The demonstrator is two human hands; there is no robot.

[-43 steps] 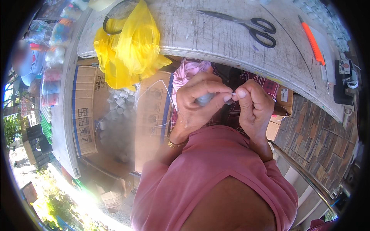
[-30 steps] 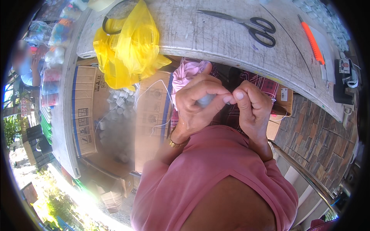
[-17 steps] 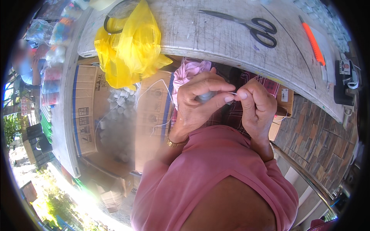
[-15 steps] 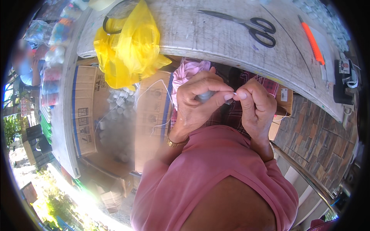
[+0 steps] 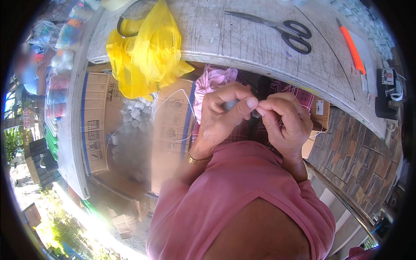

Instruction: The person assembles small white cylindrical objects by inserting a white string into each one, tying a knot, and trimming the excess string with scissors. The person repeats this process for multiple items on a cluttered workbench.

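Left hand (image 5: 219, 119) turned, thumb higher; right hand (image 5: 289, 121) shifted; both pinching, item unclear; one scissors (image 5: 288, 32).

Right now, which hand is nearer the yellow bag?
Left. The left hand is lower in view, right of the yellow bag; the right hand is farther right, past the left.

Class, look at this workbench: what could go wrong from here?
1. The left hand and right hand meet tip to tip; any small thing pinched there is hard to see and may drop.
2. The yellow bag overhangs the table edge, so it might slide off, perhaps into the box.
3. The string looks loose across the box and could snag.
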